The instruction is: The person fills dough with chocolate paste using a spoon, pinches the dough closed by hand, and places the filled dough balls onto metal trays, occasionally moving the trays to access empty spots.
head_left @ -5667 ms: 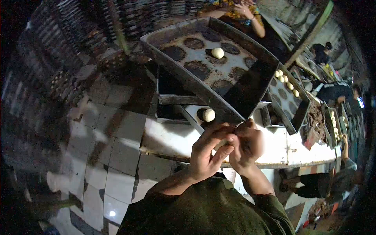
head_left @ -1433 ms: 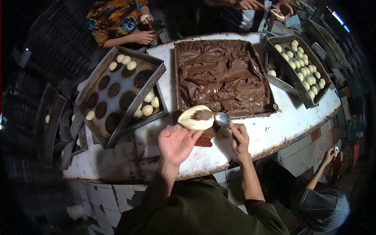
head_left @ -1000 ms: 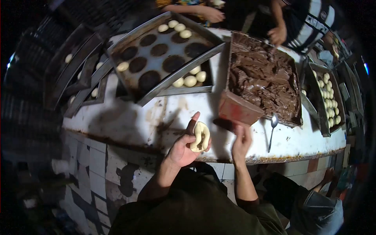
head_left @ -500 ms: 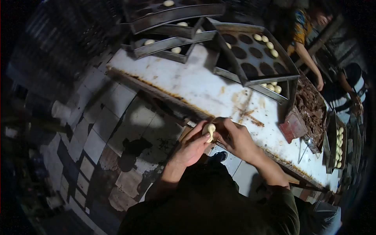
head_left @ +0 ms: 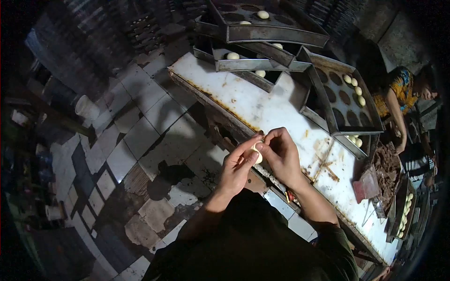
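Observation:
A small piece of pale dough is held between my two hands, in front of the table's near edge. My left hand curls around it from the left, thumb pressed on its side. From the right, my right hand pinches the dough's upper part with thumb and fingers. The fingers partly cover the dough, so its full shape is hidden. Just beyond my hands lies the white tabletop, stained brown along its edge.
Stacked metal trays with pale dough balls stand at the back; another tray sits right of them. Brown filling and a red scraper are on the right, near a tray of dough balls. Another person's arm reaches toward the filling.
The view has swung, so the table and trays appear farther right. My right fingers have closed in on the dough, which now sits lower between both hands.

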`<state>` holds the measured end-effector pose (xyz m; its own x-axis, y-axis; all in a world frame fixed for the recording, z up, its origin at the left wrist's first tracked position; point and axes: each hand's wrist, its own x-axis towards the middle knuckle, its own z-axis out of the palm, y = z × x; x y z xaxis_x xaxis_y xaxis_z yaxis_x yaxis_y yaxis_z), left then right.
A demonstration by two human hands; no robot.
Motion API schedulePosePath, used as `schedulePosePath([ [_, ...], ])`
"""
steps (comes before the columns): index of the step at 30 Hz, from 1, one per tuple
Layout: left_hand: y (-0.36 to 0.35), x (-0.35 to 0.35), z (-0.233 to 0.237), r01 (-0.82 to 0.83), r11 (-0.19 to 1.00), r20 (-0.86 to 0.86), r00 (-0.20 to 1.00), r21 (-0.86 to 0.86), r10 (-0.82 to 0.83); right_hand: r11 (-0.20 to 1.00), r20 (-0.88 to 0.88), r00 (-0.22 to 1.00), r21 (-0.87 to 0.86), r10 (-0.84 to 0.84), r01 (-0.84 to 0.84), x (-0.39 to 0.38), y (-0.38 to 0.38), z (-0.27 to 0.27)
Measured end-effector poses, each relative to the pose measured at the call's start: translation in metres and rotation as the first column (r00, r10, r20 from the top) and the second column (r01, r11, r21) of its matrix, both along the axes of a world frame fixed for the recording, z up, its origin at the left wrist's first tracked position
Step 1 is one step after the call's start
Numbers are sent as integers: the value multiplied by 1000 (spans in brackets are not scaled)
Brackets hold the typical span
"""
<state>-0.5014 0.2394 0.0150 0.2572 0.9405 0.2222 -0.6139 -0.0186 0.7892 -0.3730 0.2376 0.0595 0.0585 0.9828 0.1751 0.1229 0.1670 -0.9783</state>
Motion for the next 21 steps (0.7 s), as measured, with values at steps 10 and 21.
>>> schedulePosePath([
  [10, 114, -11, 8, -254, 945, -209, 955, -204, 212, 914, 222, 967, 405, -127, 27, -30, 105, -22],
  [21, 189, -19, 17, -317, 928, 42, 943, -197, 332, 837, 434, 868, 546, -240, -41, -45, 167, -24],
])
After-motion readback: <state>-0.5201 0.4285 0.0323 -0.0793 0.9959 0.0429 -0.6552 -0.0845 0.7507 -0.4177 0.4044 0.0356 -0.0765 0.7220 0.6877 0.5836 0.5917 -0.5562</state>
